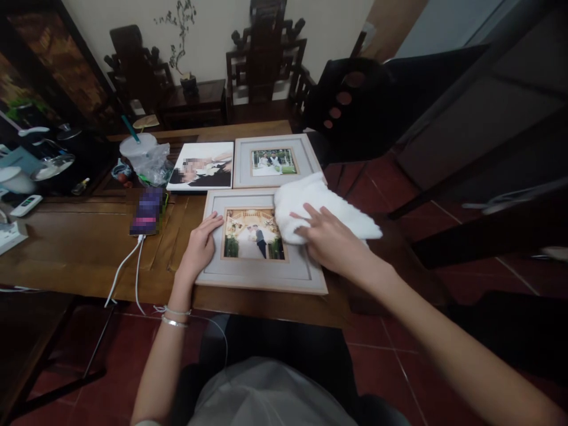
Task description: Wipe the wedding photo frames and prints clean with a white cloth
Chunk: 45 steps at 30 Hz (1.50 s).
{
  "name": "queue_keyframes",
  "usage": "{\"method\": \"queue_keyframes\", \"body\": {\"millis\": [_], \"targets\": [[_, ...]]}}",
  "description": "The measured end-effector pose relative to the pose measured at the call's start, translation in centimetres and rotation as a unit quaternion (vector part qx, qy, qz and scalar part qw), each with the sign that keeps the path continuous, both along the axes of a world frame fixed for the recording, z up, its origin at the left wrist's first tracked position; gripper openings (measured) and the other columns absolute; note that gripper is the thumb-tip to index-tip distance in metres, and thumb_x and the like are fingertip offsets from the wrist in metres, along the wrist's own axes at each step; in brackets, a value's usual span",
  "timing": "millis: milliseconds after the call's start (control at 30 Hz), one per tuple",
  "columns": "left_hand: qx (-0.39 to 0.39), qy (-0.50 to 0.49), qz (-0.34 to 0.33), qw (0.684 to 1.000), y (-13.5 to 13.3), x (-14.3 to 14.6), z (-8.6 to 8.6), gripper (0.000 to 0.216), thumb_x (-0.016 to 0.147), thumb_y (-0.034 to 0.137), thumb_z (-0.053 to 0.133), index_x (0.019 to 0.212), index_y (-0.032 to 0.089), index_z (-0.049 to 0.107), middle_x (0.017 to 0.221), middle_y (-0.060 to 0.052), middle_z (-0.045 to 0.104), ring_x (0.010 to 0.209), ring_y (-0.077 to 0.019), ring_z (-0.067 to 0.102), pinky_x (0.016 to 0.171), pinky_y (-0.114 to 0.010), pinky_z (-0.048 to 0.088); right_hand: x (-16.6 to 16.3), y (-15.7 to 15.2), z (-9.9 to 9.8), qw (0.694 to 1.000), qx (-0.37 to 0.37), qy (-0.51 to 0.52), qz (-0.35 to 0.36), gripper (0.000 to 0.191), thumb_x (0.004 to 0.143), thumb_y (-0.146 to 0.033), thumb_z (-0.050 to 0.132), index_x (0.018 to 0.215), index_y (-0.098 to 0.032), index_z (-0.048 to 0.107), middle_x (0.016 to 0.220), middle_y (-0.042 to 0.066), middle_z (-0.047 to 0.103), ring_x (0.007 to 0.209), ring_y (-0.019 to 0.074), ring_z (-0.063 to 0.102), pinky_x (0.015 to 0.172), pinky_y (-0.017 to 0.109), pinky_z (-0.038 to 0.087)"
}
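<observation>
A picture frame (261,278) with a pale mat and a wedding photo lies flat near the table's front edge. My left hand (202,245) is closed over its left rim, fingers bent onto the mat. On the frame's right side, my right hand (328,239) grips a bunched white cloth (326,204) and presses it down, with some fingers partly spread. The cloth covers the frame's upper right corner and hangs past its right edge. Just behind lie a second framed photo (277,141) and a white-topped photo panel (208,155).
On the wooden table (84,234), a phone (147,211) with white cables (122,266) lies to the left. Behind it stand a lidded cup (137,148) with a straw and a crumpled plastic bag (155,165). Tea things and a power strip (11,236) sit at far left. Dark chairs (266,65) stand behind.
</observation>
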<state>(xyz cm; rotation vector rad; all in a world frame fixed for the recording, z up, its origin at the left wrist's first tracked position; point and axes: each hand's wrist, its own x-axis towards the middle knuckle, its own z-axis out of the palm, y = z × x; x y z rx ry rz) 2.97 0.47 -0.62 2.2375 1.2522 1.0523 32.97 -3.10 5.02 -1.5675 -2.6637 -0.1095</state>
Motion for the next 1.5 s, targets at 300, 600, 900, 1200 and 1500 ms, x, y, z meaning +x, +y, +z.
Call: {"method": "queue_keyframes", "body": {"millis": [300, 600, 900, 1200, 1500], "targets": [[-0.006, 0.019, 0.002, 1.0, -0.1, 0.1, 0.3, 0.051, 0.082, -0.005, 0.038, 0.122, 0.013, 0.065, 0.132, -0.012, 0.063, 0.134, -0.0215, 0.05, 0.116, -0.049, 0.038, 0.7, -10.4, 2.6, 0.987, -0.096, 0.083, 0.102, 0.047, 0.066, 0.0, 0.045, 0.092, -0.024, 0.075, 0.137, 0.002, 0.06, 0.133, 0.0302, 0.048, 0.104, 0.05, 0.049], [0.009, 0.01, -0.002, 1.0, 0.0, 0.0, 0.3, 0.048, 0.085, -0.003, 0.038, 0.121, 0.012, 0.065, 0.128, -0.013, 0.065, 0.131, -0.0209, 0.053, 0.114, -0.048, 0.04, -2.7, 1.5, 0.5, 0.999, -0.006, 0.047, 0.018, 0.045, 0.07, 0.006, 0.044, 0.103, -0.011, 0.071, 0.158, 0.012, 0.032, 0.146, 0.0352, 0.023, 0.117, 0.054, 0.028], [0.013, 0.01, 0.001, 1.0, 0.1, -0.1, 0.1, 0.052, 0.082, -0.005, 0.037, 0.121, 0.015, 0.065, 0.129, -0.011, 0.066, 0.131, -0.0204, 0.053, 0.114, -0.049, 0.04, -4.8, 0.0, 0.1, 0.997, -0.059, -0.055, 0.01, 0.038, 0.078, -0.003, 0.049, 0.109, -0.007, 0.07, 0.147, 0.023, 0.045, 0.135, 0.0418, 0.04, 0.109, 0.056, 0.033], [0.004, 0.012, 0.004, 1.0, -0.1, 0.1, 0.3, 0.049, 0.084, -0.002, 0.038, 0.121, 0.015, 0.066, 0.129, -0.01, 0.065, 0.132, -0.0213, 0.052, 0.114, -0.048, 0.04, -4.8, -7.3, 2.1, 0.977, -0.167, 0.068, 0.109, 0.05, 0.073, 0.005, 0.044, 0.114, -0.012, 0.067, 0.145, 0.018, 0.049, 0.134, 0.0355, 0.045, 0.105, 0.051, 0.045], [0.011, 0.01, -0.001, 1.0, 0.2, -0.2, 0.0, 0.05, 0.084, -0.003, 0.038, 0.12, 0.017, 0.066, 0.13, -0.009, 0.065, 0.129, -0.0194, 0.055, 0.114, -0.049, 0.04, -4.9, 5.9, -1.4, 0.997, 0.012, 0.065, -0.043, 0.05, 0.072, 0.009, 0.04, 0.11, -0.006, 0.067, 0.157, 0.019, 0.03, 0.144, 0.0449, 0.02, 0.11, 0.069, 0.025]]}}
